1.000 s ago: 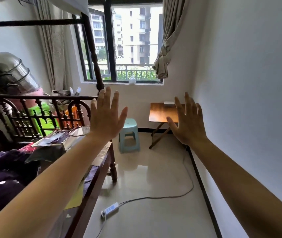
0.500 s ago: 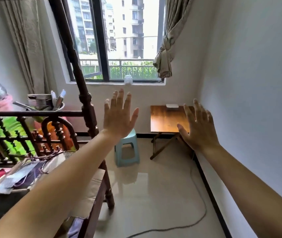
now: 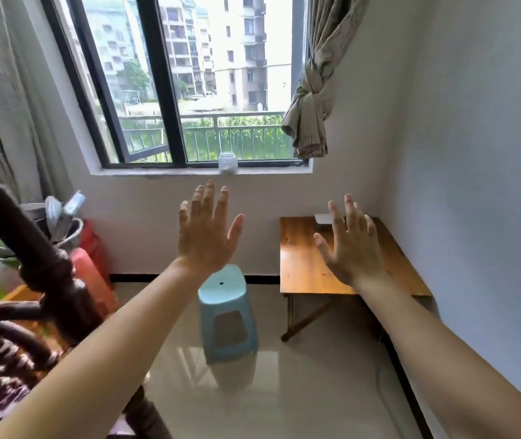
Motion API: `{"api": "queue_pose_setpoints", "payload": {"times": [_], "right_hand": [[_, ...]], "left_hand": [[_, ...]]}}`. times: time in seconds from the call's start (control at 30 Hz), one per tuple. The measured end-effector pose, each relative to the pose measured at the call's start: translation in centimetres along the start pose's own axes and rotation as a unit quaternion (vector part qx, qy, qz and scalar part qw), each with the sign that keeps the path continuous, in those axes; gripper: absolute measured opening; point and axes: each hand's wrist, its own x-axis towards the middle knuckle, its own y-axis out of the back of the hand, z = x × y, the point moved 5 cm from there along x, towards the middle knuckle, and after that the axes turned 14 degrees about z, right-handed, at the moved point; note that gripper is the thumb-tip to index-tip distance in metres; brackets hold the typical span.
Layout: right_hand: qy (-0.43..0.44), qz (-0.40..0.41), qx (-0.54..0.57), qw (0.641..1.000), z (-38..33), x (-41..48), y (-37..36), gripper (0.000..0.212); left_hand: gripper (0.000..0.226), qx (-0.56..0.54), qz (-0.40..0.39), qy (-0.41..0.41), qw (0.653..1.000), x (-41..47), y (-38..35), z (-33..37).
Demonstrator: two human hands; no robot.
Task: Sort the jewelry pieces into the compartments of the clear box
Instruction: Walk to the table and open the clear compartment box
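Both my arms are stretched out in front of me at chest height. My left hand [image 3: 207, 231] is raised with its fingers spread and holds nothing. My right hand [image 3: 351, 245] is also spread and empty, in front of a small wooden folding table [image 3: 303, 264] by the right wall. A small pale flat object [image 3: 323, 218] lies at the table's far edge, partly hidden behind my right fingers; I cannot tell whether it is the clear box. No jewelry pieces are visible.
A light blue plastic stool [image 3: 225, 312] stands on the glossy floor left of the table. A dark wooden bed post and rail [image 3: 31, 258] fill the lower left. A jar [image 3: 228, 164] sits on the window sill. A white wall closes the right side.
The view has moved forward and to the right, nearer the window, the stool and the table. The bed has slid to the left edge. Both hands stay raised, spread and empty.
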Motion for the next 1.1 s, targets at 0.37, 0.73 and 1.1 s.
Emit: {"api": "queue_pose_setpoints", "payload": {"times": [0.37, 0.73, 1.1], "right_hand": [[0.038, -0.04, -0.042, 0.998, -0.1, 16.1, -22.1, 0.072], [-0.113, -0.024, -0.116, 0.987, 11.0, 26.5, -32.2, 0.071], [-0.193, -0.115, -0.107, 0.969, 24.5, 32.3, -49.9, 0.072]], "left_hand": [[0.066, -0.054, -0.012, 0.041, 0.998, 15.0, -25.0, -7.3], [0.065, -0.14, -0.079, -0.043, 0.986, 28.4, -45.8, -4.4], [0.067, -0.159, -0.184, -0.088, 0.966, 33.4, -66.7, 2.6]]}}
